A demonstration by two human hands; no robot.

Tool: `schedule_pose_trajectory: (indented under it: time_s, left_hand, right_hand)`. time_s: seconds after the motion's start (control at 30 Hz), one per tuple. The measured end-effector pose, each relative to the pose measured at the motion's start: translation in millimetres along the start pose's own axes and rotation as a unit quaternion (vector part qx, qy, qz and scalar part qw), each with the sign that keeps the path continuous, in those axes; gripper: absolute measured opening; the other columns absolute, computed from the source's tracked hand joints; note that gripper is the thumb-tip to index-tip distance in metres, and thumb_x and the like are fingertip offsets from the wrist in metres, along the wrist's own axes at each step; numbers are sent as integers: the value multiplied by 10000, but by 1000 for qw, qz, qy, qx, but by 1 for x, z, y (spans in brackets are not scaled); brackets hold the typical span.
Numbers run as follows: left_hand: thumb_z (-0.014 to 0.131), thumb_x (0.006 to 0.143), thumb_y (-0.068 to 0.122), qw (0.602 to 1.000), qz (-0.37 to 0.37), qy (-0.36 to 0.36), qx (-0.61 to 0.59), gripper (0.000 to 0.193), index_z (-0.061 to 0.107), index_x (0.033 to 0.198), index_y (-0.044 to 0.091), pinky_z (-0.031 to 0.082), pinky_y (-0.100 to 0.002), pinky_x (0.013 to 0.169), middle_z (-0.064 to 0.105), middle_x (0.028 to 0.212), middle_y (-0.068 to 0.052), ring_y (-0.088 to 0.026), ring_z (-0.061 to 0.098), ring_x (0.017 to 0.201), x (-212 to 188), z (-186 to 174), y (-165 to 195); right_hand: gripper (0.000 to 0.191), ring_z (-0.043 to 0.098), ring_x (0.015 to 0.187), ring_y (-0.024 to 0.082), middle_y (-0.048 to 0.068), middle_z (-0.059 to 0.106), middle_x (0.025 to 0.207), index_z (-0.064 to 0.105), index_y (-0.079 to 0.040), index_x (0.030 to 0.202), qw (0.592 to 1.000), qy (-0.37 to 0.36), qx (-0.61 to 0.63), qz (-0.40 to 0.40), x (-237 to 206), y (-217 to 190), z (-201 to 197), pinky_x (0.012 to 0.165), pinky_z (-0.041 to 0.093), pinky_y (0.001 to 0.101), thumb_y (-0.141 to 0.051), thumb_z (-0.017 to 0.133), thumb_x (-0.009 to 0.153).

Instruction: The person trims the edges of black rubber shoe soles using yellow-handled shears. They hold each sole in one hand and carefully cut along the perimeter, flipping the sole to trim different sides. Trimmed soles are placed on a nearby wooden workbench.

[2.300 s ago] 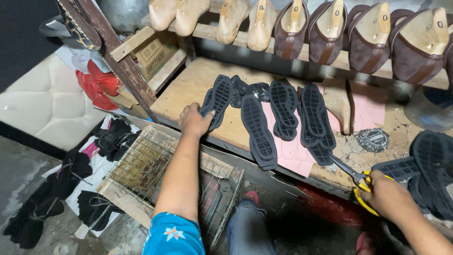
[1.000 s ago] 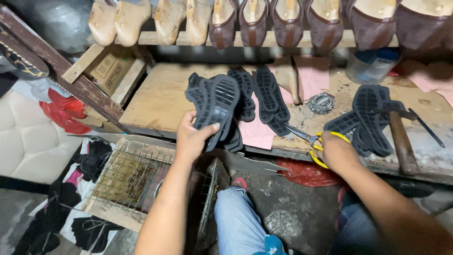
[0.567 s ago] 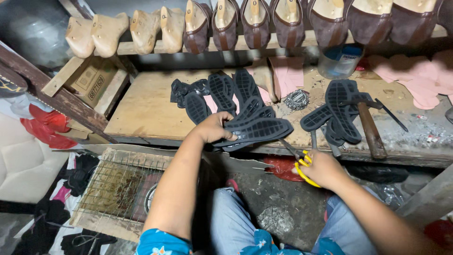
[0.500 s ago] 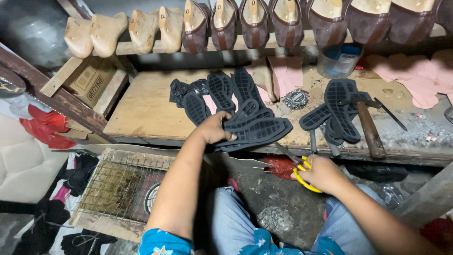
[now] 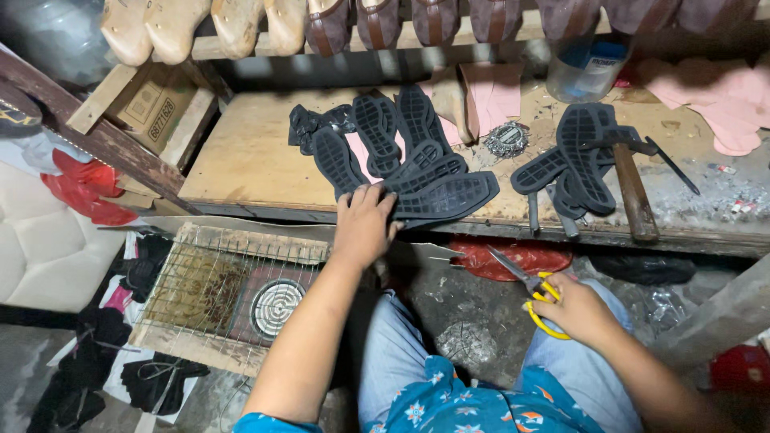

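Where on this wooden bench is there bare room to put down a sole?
The left end of the bench is bare, between the cardboard box and the black soles under the left hand. The right side is crowded: more soles, a hammer, pink cutouts.

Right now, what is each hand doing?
Left hand: gripping black soles at the bench edge.
Right hand: closed on yellow scissors.

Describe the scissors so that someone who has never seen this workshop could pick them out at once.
Start at the wooden workbench strewn with black rubber soles, then drop below its front edge on the right side. There the right hand holds the scissors over the person's lap. Their bright yellow handles are the only yellow among dark things.
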State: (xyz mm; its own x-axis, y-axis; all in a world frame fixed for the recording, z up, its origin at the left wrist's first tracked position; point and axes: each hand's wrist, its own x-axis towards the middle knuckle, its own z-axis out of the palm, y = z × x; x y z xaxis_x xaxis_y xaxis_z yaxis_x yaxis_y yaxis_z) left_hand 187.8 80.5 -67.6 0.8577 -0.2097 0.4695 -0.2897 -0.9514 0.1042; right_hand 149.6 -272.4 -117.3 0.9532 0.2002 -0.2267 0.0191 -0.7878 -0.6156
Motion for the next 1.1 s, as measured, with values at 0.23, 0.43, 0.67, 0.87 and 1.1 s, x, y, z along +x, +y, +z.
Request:
schedule_pose_trajectory:
  time_s: [0.23, 0.43, 0.67, 0.87, 1.1]
  left_hand:
    - [889, 687, 160, 973, -76, 44, -213, 579, 665, 1213, 73, 480, -445, 1000, 628, 1185, -114, -323, 587, 1165, -1, -23, 15]
    - [868, 731, 46, 846, -179, 196, -462, 629, 515, 1251, 7, 524, -351, 937, 612, 1120, -105, -191, 627, 1039, -8, -64, 61]
    - [724, 943, 10, 613, -234, 244, -714, 328, 538, 1214, 0, 538, -262, 829, 641, 1035, -86, -114, 631, 909, -29, -86, 79]
    - [667, 992, 46, 474, -268, 228, -807, 201, 541, 1144, 8, 571, -278, 755, 669, 979, -80, -121, 661, 825, -34, -80, 96]
    - [621, 994, 127, 383, -279, 229, -850, 243, 559, 1199, 11, 577, -382, 886, 691, 1053, -123, -214, 686, 962, -41, -96, 101]
  right_hand:
    - [569, 758, 955, 258, 166, 771, 1021, 648, 24, 1163, 990, 37, 129, -35, -8, -16, 2, 845, 558, 366, -299, 826, 729]
    - [570, 732, 1002, 255, 170, 753, 1102, 634, 7, 1232, 997, 47, 64, 16, -16, -26, 1, 891, 548, 368, -288, 822, 782]
    - [320, 663, 928, 287, 216, 726, 1103, 578, 23, 1236, 905, -99, 413, -22, -22, -29, 8, 786, 545, 403, -87, 658, 946]
    - [373, 694, 1056, 169, 42, 673, 1280, 552, -42, 1144, 852, -178, 484, -95, -39, -63, 16, 890, 555, 318, 4, 675, 795]
    - [449, 662, 985, 149, 109, 664, 1067, 562, -17, 1128, 871, -94, 466, -124, -42, -75, 27, 884, 556, 309, 83, 803, 762]
